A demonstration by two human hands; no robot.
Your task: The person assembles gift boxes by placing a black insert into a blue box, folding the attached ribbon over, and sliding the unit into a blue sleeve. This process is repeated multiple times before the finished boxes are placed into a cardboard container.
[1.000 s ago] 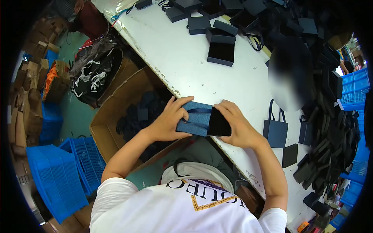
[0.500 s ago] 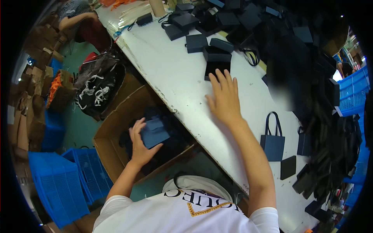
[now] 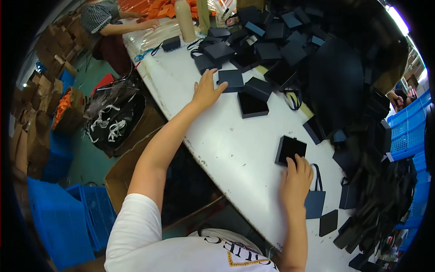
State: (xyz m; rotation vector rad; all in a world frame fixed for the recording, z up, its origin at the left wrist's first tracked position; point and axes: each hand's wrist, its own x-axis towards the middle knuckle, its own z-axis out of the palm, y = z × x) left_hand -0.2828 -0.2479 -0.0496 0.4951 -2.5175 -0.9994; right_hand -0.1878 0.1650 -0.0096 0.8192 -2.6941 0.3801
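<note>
My left hand (image 3: 207,92) reaches across the white table with thumb and fingers apart. Its fingertips are right at the left edge of a closed dark blue box (image 3: 232,80). Close to that box, a tilted dark blue box (image 3: 257,88) leans over an open box with a black inside (image 3: 253,108). Nearer to me, my right hand (image 3: 297,181) has its fingers curled over the near edge of another open black box (image 3: 291,148); its thumb is blurred. Beside this wrist lie a dark blue paper bag with handles (image 3: 315,204) and a flat black piece (image 3: 329,223).
A heap of dark boxes (image 3: 272,52) covers the far and right side of the table (image 3: 217,149). A beige cylinder (image 3: 184,20) stands at the back. Below the left edge are a cardboard carton (image 3: 118,181) and blue crates (image 3: 63,213). Another person's arm (image 3: 129,28) rests at the far corner.
My left hand has left the blue item in the carton and moved up to the boxes on the table. My right hand has come back toward me with an open black box.
</note>
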